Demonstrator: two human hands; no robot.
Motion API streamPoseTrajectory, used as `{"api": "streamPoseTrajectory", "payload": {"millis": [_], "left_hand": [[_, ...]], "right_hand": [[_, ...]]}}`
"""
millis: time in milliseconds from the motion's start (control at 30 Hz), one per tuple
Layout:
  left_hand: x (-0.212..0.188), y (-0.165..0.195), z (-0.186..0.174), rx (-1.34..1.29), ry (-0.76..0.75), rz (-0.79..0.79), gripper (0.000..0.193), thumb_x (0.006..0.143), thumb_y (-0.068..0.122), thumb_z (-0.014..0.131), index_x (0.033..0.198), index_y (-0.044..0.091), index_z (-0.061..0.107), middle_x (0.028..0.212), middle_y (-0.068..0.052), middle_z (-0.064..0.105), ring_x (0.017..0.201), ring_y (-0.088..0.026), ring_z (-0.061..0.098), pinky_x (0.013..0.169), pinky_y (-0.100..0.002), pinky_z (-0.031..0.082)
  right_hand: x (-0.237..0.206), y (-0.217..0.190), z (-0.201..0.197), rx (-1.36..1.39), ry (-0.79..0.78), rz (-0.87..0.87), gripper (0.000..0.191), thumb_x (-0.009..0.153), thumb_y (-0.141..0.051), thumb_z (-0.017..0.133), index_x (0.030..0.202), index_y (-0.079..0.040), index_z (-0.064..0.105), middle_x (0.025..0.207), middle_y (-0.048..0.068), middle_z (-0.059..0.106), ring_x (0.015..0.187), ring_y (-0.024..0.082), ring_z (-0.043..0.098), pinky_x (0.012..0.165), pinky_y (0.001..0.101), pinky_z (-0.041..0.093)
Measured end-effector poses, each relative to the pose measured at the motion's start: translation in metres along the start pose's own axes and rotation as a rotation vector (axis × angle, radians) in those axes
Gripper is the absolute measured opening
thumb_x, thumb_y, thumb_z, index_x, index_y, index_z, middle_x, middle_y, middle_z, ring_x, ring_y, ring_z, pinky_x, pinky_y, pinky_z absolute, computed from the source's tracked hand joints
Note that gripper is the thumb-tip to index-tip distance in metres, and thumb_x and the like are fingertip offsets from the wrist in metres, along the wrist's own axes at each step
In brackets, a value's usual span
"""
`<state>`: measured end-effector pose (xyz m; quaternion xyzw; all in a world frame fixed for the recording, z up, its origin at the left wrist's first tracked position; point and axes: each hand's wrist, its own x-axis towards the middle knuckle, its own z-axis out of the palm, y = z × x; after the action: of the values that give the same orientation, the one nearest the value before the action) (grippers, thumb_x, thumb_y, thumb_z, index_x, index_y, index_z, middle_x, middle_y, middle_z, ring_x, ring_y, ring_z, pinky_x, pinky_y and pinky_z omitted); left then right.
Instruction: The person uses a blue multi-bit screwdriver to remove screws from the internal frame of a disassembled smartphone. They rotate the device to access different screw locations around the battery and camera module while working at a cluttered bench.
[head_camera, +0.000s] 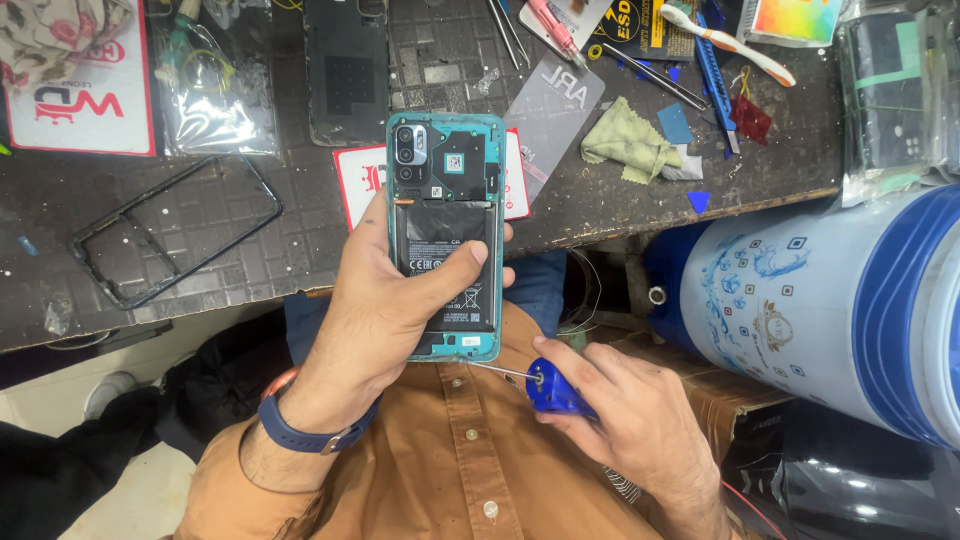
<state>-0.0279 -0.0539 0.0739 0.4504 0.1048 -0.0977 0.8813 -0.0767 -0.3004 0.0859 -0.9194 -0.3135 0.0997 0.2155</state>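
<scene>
My left hand (385, 300) holds an opened teal phone (447, 160) with its back cover off, showing the black battery and camera module. The thumb lies across the battery. My right hand (620, 410) grips a blue-handled screwdriver (555, 392). Its thin metal shaft points left, and the tip meets the phone's lower right edge. Both hands are over my lap, above an orange shirt, just in front of the workbench edge.
On the dark workbench (250, 230) lie a black phone frame (175, 232), a black back cover (346, 70), a red-and-white card, a clear plastic sheet (555, 115), a green cloth (628, 142), tweezers and a toothbrush (728, 42). A large blue-and-white drum (830, 300) stands at the right.
</scene>
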Motion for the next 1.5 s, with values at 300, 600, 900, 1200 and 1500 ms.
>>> {"api": "streamPoseTrajectory", "payload": {"millis": [300,600,900,1200,1500], "left_hand": [[-0.001,-0.001,0.001,-0.108,0.035,0.010,0.042,0.096,0.001,0.066,0.134,0.003,0.047,0.109,-0.015,0.070,0.091,-0.024,0.075,0.075,-0.039,0.067],[-0.002,-0.008,0.008,-0.244,0.111,0.129,0.048,0.098,0.001,0.061,0.139,0.007,0.038,0.126,-0.021,0.066,0.111,-0.032,0.073,0.080,-0.046,0.069],[-0.001,-0.010,0.012,-0.228,0.187,0.143,0.039,0.101,0.000,0.060,0.138,-0.001,0.048,0.126,-0.022,0.067,0.110,-0.032,0.073,0.081,-0.047,0.070],[0.000,-0.010,0.015,-0.234,0.210,0.163,0.037,0.101,-0.001,0.059,0.137,-0.001,0.049,0.126,-0.021,0.067,0.109,-0.029,0.072,0.081,-0.046,0.070],[0.000,-0.009,0.014,-0.226,0.202,0.188,0.036,0.102,0.000,0.059,0.137,-0.003,0.050,0.129,-0.021,0.066,0.111,-0.029,0.072,0.082,-0.045,0.070]], "right_hand": [[-0.005,-0.004,0.006,0.105,0.152,0.147,0.073,0.074,-0.025,0.082,0.139,-0.005,0.056,0.089,0.013,0.064,0.068,0.030,0.065,0.058,0.0393,0.052],[-0.007,-0.029,0.030,0.224,0.177,0.286,0.068,0.079,-0.018,0.081,0.140,-0.006,0.055,0.089,0.010,0.068,0.072,0.027,0.071,0.059,0.0343,0.056],[-0.004,-0.034,0.033,0.312,0.177,0.346,0.065,0.082,-0.016,0.081,0.140,-0.006,0.055,0.097,0.012,0.071,0.077,0.027,0.074,0.061,0.0341,0.058],[-0.002,-0.032,0.036,0.326,0.188,0.315,0.063,0.082,-0.016,0.080,0.139,-0.006,0.055,0.106,0.015,0.071,0.084,0.031,0.075,0.065,0.0347,0.059],[-0.001,-0.032,0.036,0.381,0.189,0.338,0.061,0.082,-0.014,0.080,0.138,-0.006,0.055,0.112,0.016,0.073,0.091,0.031,0.078,0.070,0.0341,0.061]]}}
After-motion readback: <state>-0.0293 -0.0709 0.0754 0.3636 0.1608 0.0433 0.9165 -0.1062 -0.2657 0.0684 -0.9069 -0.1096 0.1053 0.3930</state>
